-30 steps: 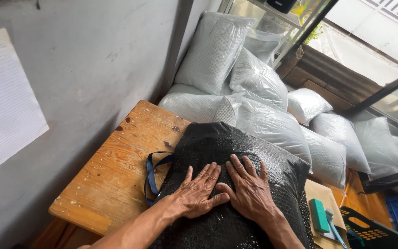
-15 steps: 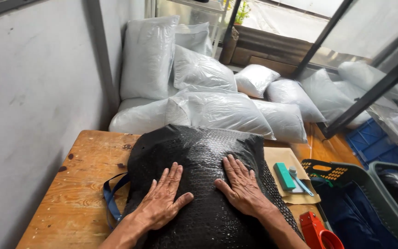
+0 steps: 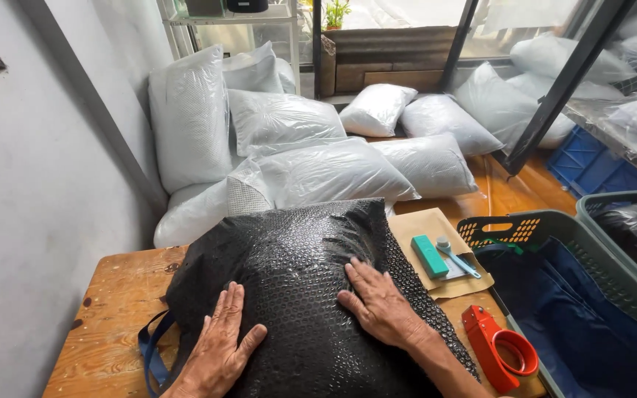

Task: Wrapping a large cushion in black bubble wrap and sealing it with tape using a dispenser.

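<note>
Fingers [image 3: 231, 313] of the left hand [image 3: 219, 350] lie flat and spread on the black bubble bag [image 3: 296, 280]. The right hand [image 3: 381, 306] lies flat on it too, fingers open. Neither hand grips anything; both just press down.

That bag sits in the middle of the wooden table [image 3: 116, 309]. A blue strap [image 3: 149, 350] sticks out from under its near left side.

To the right, near the bag, lie a brown envelope [image 3: 425, 228], a green block [image 3: 429, 256] and a red tape roller [image 3: 499, 350]. White stuffed bags [image 3: 318, 166] pile up on the far side.

I think the bag could slide on the smooth wood if one hand pushes harder. Bubbles could pop under a hard press. A sliding bag could bump the tape roller off the near right edge.
</note>
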